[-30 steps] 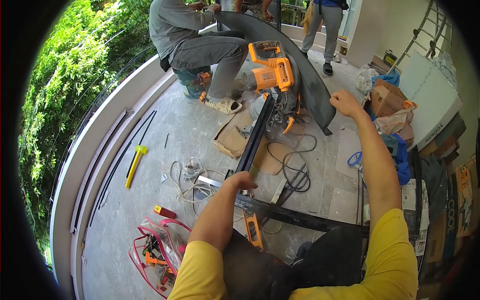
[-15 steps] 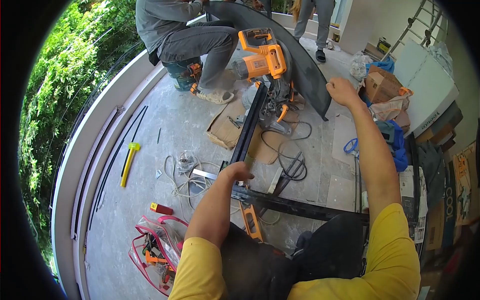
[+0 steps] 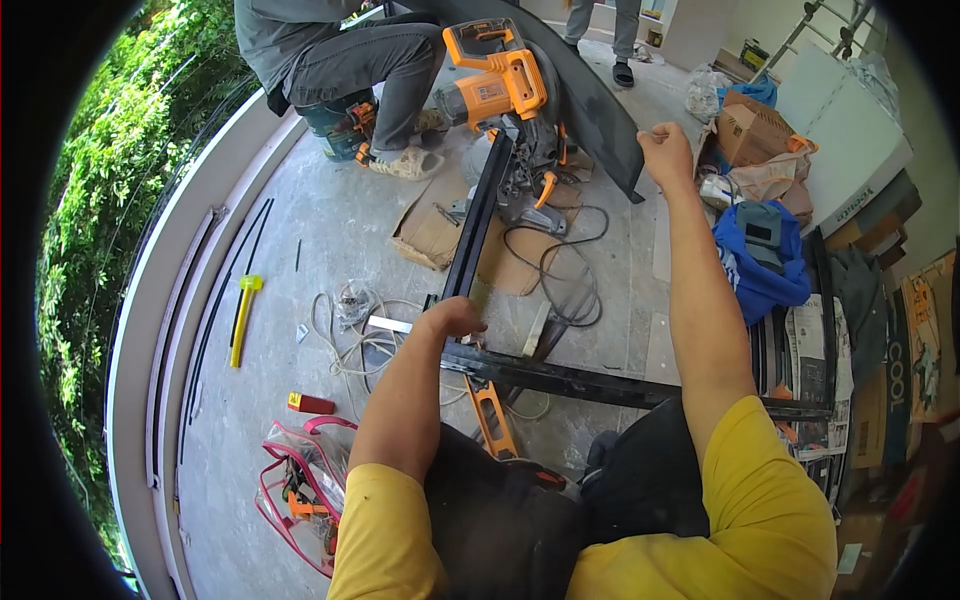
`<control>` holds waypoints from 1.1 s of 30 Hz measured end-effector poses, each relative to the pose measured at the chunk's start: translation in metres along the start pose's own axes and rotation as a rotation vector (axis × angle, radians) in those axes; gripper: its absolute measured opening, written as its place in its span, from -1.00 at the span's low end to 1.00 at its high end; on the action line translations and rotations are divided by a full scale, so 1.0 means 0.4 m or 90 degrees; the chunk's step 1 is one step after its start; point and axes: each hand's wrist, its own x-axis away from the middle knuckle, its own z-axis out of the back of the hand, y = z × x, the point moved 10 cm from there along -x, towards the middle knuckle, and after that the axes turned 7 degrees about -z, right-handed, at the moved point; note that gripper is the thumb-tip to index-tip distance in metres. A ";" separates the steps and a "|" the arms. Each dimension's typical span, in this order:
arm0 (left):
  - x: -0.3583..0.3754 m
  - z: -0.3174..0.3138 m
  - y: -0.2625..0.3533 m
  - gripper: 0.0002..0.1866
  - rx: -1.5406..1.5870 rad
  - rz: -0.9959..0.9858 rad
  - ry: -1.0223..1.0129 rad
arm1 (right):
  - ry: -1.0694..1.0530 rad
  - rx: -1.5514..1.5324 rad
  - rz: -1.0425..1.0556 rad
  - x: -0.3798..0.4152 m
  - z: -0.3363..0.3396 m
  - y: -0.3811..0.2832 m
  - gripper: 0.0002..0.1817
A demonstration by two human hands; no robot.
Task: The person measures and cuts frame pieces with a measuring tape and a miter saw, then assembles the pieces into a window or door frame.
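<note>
My left hand [image 3: 453,318] is closed over a black metal bar [image 3: 478,225] near the corner where it meets a black crossbar [image 3: 570,380]. The bar's far end reaches an orange miter saw [image 3: 500,85]. My right hand [image 3: 667,155] is held out ahead with its fingers curled together. What it holds, if anything, does not show. Close to it, in the view, is the tip of a dark curved sheet [image 3: 590,110]. An orange spirit level [image 3: 490,415] lies below the crossbar, near my legs.
One person [image 3: 350,75] sits on a bucket beside the saw; another person's legs [image 3: 605,30] stand behind. Loose cords [image 3: 585,290] and cardboard [image 3: 425,235] lie on the floor. A yellow-handled tool [image 3: 243,320], a clear tool bag [image 3: 305,480] and a blue bag [image 3: 765,260] are around me.
The whole view has shifted, so the saw, bar and both hands appear higher and further left. My right arm has swung slightly left, showing more of the blue bag. My left hand keeps its hold.
</note>
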 end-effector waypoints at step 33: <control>0.015 0.008 0.070 -0.69 -0.106 -0.067 -0.062 | -0.084 0.064 -0.023 0.017 -0.056 0.096 -0.73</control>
